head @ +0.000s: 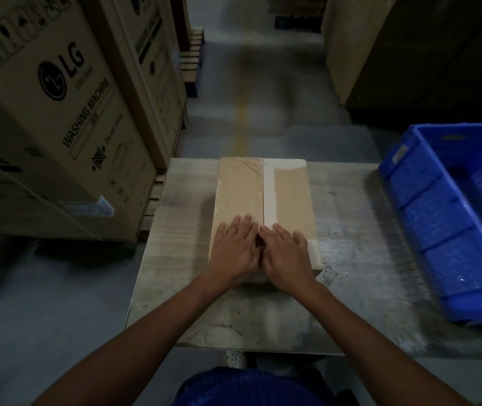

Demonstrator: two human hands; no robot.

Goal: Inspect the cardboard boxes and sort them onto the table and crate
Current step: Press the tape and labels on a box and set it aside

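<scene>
Taped cardboard box [266, 197] flat on table [351, 259] — blue crate [444, 218] beside, rt.

Washing-machine cartons [58, 112] left (LG print), on pallet [153, 197]; yellow floor line [241, 124] ahead.

One box [266, 200]; one table [351, 259]; one blue crate [453, 230]; two hands, the left hand [235, 253] and the right hand [288, 256]. Two printed cartons at left, a near carton [52, 112] and a far carton [157, 68]; the dim right may hold two more.
</scene>
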